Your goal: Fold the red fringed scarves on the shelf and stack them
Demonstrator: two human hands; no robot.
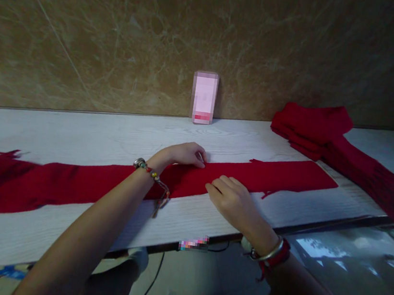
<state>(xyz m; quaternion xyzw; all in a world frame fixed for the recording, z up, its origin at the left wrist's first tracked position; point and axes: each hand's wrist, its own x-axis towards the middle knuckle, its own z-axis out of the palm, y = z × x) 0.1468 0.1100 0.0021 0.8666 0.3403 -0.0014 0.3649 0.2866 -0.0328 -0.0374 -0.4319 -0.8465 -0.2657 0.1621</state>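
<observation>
A long red scarf (98,184) lies stretched flat across the white table, folded lengthwise into a narrow band. My left hand (186,155) is at its far edge, fingers bent and fingertips closed on the cloth. At the near edge my right hand (231,199) has its fingers curled together on the fabric, partly hiding the thumb's contact. The scarf's right end has a straight, neat edge, while its left part looks looser and wrinkled.
A second red scarf (312,124) lies bunched at the back right, its fringe hanging toward the front edge. A blurred pink phone-like rectangle (204,97) leans on the marbled wall (124,36). The white table (86,135) is long and narrow; a cable (150,281) hangs below.
</observation>
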